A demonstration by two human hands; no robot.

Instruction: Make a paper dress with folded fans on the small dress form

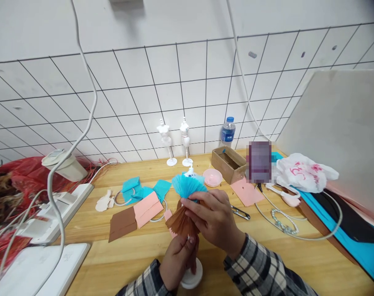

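Behind one white plastic mannequin [191, 169] already in blue-and-brown pleated paper [187, 187], which right fingers [204, 200] pinch while left fingers [187, 248] grip its stand [194, 276], two mannequins [185, 130] are still bare.

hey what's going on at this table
A person in plaid sleeves is handling a mini mannequin wrapped in blue pleated paper above brown pleated paper. The right hand has its fingers on the pleats where blue meets brown; the left hand grips lower down, above the round white base. Two bare mini mannequins stand by the wall, and brown sheets lie to the left.
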